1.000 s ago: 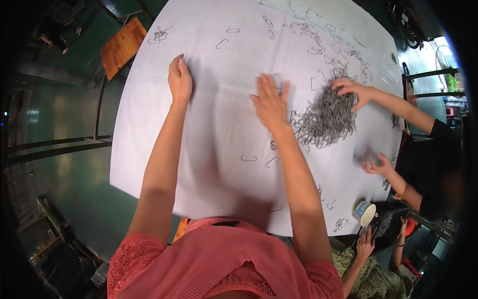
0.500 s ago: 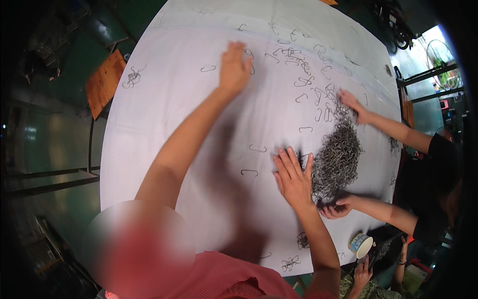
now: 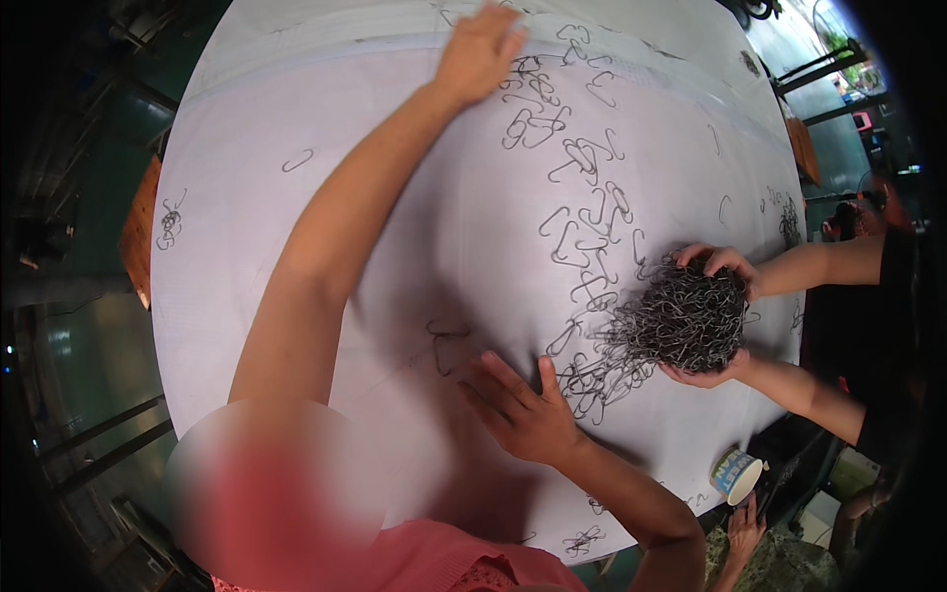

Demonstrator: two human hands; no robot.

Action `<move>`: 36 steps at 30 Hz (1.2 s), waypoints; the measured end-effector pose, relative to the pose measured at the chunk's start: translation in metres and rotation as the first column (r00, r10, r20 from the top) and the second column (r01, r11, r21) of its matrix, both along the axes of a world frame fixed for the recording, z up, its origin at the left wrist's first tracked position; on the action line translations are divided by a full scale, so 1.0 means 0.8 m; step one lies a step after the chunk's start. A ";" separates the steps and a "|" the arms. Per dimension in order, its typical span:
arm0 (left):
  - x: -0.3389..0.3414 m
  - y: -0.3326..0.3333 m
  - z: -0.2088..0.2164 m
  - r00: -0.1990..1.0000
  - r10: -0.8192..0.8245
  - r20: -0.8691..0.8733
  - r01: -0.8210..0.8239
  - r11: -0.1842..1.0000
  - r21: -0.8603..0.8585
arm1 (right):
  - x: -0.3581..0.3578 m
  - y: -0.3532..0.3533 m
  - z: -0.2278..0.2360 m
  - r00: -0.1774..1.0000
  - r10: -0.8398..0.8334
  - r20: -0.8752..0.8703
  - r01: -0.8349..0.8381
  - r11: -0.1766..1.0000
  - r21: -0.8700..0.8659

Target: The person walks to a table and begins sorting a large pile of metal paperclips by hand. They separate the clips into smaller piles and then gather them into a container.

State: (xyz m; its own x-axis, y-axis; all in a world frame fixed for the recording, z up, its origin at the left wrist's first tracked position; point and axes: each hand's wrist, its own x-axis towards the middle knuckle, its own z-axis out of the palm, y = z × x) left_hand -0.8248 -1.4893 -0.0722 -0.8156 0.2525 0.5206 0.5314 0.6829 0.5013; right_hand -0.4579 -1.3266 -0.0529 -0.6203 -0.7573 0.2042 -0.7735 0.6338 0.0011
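Overhead, from the head camera, the left hand (image 3: 480,49) is stretched far across the white sheet (image 3: 296,227), fingers seemingly curled over loose wire hooks (image 3: 582,212). The right hand (image 3: 523,414) is laid flat, fingers spread, beside the tangled pile of hooks (image 3: 686,321), which is cupped by another person's hands (image 3: 715,264).

Left arm outstretched, left hand (image 3: 477,49) flat — right hand (image 3: 523,414) splayed, palm down.
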 end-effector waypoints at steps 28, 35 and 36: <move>0.124 -0.216 -0.030 0.642 0.744 0.186 -0.643 0.654 -0.398 | -0.005 -0.007 -0.007 0.999 0.008 0.045 0.008 0.934 -0.356; 0.109 0.131 -0.020 0.949 0.236 0.210 -0.191 0.958 -0.213 | -0.002 -0.004 -0.002 0.993 0.069 0.096 -0.032 0.939 -0.342; 0.121 0.174 -0.014 0.961 0.144 0.235 -0.102 0.978 -0.182 | -0.001 -0.004 -0.002 0.994 0.057 0.094 -0.020 0.935 -0.355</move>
State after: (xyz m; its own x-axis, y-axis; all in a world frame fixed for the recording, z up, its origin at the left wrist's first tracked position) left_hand -0.7278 -1.3498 -0.0835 -0.9431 0.2079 0.2595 0.3127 0.8199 0.4796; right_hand -0.4585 -1.3294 -0.0544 -0.6231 -0.6719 0.4003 -0.7818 0.5485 -0.2964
